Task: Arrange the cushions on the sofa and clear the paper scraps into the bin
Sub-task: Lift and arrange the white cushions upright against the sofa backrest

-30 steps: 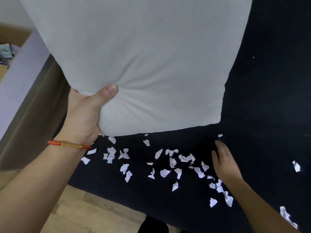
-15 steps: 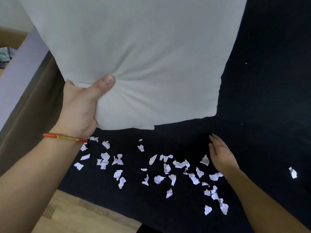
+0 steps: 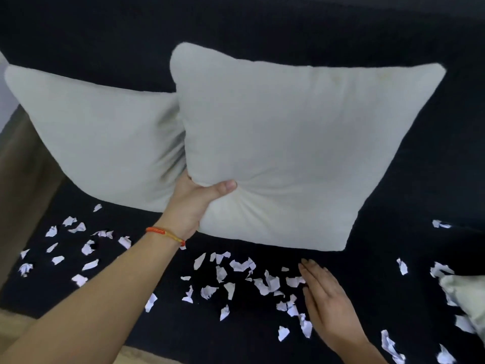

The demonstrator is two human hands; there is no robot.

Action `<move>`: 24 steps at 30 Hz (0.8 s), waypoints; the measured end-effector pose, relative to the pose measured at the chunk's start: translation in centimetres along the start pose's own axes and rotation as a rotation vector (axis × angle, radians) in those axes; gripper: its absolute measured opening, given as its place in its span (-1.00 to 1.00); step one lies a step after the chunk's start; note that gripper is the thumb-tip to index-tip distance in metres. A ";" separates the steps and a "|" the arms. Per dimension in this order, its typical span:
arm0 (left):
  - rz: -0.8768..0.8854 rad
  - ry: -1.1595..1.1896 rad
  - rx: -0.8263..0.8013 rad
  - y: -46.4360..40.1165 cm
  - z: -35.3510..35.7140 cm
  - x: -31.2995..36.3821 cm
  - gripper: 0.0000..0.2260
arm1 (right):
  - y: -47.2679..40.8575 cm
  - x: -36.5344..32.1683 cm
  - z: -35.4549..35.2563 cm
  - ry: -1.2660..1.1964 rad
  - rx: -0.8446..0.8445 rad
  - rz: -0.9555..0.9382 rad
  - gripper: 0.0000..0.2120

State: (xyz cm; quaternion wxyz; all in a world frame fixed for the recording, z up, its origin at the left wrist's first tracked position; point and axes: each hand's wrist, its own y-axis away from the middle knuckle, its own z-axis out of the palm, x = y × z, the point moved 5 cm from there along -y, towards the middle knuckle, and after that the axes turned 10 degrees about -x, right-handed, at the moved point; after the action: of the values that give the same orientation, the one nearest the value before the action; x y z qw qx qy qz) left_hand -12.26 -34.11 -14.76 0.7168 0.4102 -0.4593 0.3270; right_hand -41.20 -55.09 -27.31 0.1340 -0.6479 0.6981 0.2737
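Note:
My left hand (image 3: 195, 203) grips the lower left corner of a pale grey cushion (image 3: 296, 151), held upright against the black sofa back (image 3: 262, 30). A second pale cushion (image 3: 102, 137) leans on the sofa back just to its left, touching it. Many white paper scraps (image 3: 236, 279) lie scattered over the black sofa seat (image 3: 372, 271) below both cushions. My right hand (image 3: 325, 303) lies flat and open on the seat, its left edge against a cluster of scraps. No bin is in view.
A third pale cushion (image 3: 467, 292) pokes in at the right edge, with more scraps around it. A brown sofa arm (image 3: 23, 185) rises at the left. Wooden floor (image 3: 15, 324) shows along the bottom left.
The held cushion has moved away from the camera toward the sofa back, uncovering the second cushion on its left. My right hand stays flat on the seat beside the scraps.

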 end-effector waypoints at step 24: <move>-0.280 -0.256 -0.236 -3.9 2.4 -10.0 -0.42 | -6.3 -2.8 -0.9 -0.256 0.111 0.294 -0.74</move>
State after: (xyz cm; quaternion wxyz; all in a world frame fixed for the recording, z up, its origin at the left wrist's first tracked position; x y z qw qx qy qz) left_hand -13.55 -38.93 -24.58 0.7341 0.4214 -0.5202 0.1137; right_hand -34.51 -53.34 -26.33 0.2158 -0.4905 0.7764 0.3315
